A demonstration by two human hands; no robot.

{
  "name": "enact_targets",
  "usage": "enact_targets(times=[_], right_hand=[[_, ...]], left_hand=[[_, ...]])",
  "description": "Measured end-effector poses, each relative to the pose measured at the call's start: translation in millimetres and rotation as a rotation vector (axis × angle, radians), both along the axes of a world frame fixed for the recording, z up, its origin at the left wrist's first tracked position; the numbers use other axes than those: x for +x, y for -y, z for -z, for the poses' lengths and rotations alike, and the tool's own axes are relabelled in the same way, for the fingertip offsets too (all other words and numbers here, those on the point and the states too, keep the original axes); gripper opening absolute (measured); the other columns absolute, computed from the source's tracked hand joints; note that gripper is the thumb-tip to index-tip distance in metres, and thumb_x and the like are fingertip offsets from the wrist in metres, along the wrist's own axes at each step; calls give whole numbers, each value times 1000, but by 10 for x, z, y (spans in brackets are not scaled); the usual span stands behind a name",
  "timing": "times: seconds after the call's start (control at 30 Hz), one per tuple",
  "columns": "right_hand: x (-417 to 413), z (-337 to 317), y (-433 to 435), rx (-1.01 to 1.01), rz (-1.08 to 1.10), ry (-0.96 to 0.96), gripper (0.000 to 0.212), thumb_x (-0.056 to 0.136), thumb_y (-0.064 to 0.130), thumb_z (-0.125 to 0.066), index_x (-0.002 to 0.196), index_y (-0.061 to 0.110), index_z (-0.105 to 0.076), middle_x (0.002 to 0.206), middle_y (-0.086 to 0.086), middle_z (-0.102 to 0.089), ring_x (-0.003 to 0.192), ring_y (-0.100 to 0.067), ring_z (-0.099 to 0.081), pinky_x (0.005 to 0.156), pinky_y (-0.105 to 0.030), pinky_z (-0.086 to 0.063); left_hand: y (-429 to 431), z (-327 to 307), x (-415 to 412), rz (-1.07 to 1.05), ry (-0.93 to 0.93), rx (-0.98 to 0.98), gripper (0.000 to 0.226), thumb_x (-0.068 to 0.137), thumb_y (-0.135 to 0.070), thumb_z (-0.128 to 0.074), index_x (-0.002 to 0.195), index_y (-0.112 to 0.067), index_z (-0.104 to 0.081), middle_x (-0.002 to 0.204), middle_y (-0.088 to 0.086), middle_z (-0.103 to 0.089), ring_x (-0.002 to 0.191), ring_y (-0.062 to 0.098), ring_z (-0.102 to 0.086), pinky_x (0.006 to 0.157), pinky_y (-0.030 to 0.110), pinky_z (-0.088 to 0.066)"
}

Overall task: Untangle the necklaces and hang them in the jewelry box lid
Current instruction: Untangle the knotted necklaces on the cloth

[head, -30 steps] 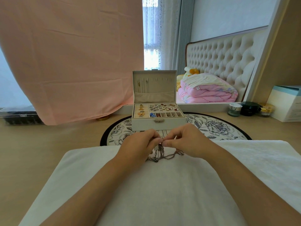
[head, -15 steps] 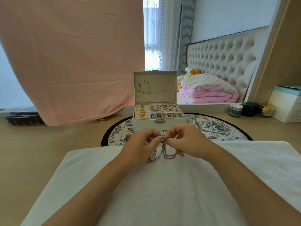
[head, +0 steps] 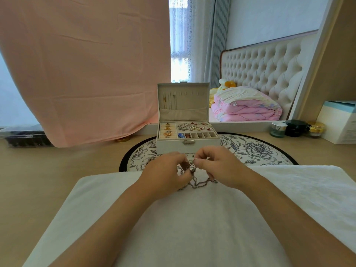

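Far left, a clear plastic storage bin (head: 21,136) w/ dark contents sits at the back edge of the wood desk (head: 38,180); just right of it a big pink cloth (head: 86,70) hangs down, its bottom edge reaching the desk. A white towel (head: 192,228) is spread on the near part of the desk; both forearms lie over it. Beyond the towel lies a round floral mat (head: 256,151) w/ black rim; towel overlaps its near edge.

Left hand (head: 163,170) is over the towel's far edge, fingers curled in, tips pinching the tangled necklaces (head: 198,185); silver chains, knotted btwn the two hands, loose loops trailing down onto the towel. Right behind the hands the jewelry box (head: 187,147) stands on the mat, metal clasp facing front, tray full of rings, earrings & small pieces. Its lid (head: 183,112) is upright & open; a few thin chains (head: 169,101) hang from the hooks at the lid's left side, ends tucked in the pocket.

Right hand (head: 219,166) is just beside the left, thumb & forefinger nipping the chains at the top of the knot, other fingers curled.

Further right: folded pink quilt (head: 244,110) before a tufted headboard (head: 269,70); then a glass jar (head: 278,129), a black jar (head: 294,128), a gold-topped jar (head: 316,129) in a row; a white-and-blue carton (head: 341,122) at the far right edge.
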State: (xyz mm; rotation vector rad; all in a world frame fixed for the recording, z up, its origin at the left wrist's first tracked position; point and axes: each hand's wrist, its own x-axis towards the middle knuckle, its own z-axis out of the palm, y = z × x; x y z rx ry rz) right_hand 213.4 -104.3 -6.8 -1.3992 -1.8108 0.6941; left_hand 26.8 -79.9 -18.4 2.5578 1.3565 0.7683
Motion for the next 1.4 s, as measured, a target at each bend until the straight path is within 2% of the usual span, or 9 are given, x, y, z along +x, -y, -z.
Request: enact_targets(times=[0.2, 0.33, 0.4, 0.5, 0.63, 0.77, 0.87, 1.1, 1.4], right_hand=[[-45, -13, 14, -191, -151, -28, 40, 95, 36, -53, 69, 6, -46, 69, -8, -36, 64, -23, -33, 57, -32, -26], [75, -56, 26, -235, -196, -43, 34, 86, 43, -68, 68, 16, -63, 71, -11, -43, 67, -25, -37, 64, -36, -31], [106, -76, 38, -191, -198, -204, 20, 88, 38, -74, 80, 19, -76, 77, -14, -54, 73, -24, -47, 73, -36, -40], [140, -68, 7, -178, -202, -488, 32, 86, 35, -65, 89, 4, -75, 87, -19, -62, 77, -28, -52, 76, -32, -50], [20, -36, -14, -254, -150, -416, 25, 99, 25, -59, 82, 9, -68, 69, -4, -65, 60, -17, -51, 61, -24, -48], [8, -58, -40, -260, -113, -455, 27, 103, 23, -54, 82, 9, -64, 58, 0, -49, 52, -11, -36, 51, -22, -31], [37, -66, -37, -295, -118, -497, 26, 101, 23, -56, 81, 9, -61, 59, 0, -44, 53, -14, -28, 56, -27, -21], [101, -39, -29, -214, -137, -568, 11, 89, -1, -68, 99, 5, -69, 98, -14, -68, 96, -28, -64, 96, -44, -53], [14, -96, 6, -86, 31, -532, 19, 83, -3, -76, 94, 11, -76, 75, -8, -73, 55, -17, -64, 60, -31, -60]], left_hand=[[10, 40, 34, 108, 426, -427, 11, 93, -20, -56, 88, -22, -66, 67, -5, -58, 57, 16, -46, 58, 31, -38], [29, 11, 41, 148, 628, -605, 17, 85, -33, -57, 82, -21, -69, 83, 12, -61, 80, 29, -57, 83, 47, -50], [19, -7, 24, 124, 647, -635, 20, 88, -36, -56, 83, -23, -72, 86, 9, -64, 87, 26, -61, 94, 42, -49], [13, -5, 19, 158, 520, -592, 24, 101, -25, -55, 94, -5, -67, 74, 4, -53, 66, 17, -47, 65, 31, -40], [10, 51, 50, 156, 356, -443, 15, 97, -26, -62, 89, -15, -66, 67, -5, -56, 58, 10, -47, 57, 28, -41], [33, 39, 76, 168, 613, -609, 17, 97, -29, -60, 87, -19, -69, 74, 4, -57, 65, 20, -43, 64, 34, -36], [66, 27, 119, 144, 623, -588, 19, 101, -23, -54, 87, -18, -67, 80, 1, -62, 58, 6, -50, 58, 17, -39], [60, -29, 56, 194, 789, -554, 13, 101, -10, -54, 92, -12, -62, 70, -5, -68, 68, 11, -59, 78, 33, -54], [38, -26, 54, 124, 969, -663, 24, 102, -9, -48, 85, -12, -65, 81, 8, -66, 79, 20, -64, 97, 53, -54]])
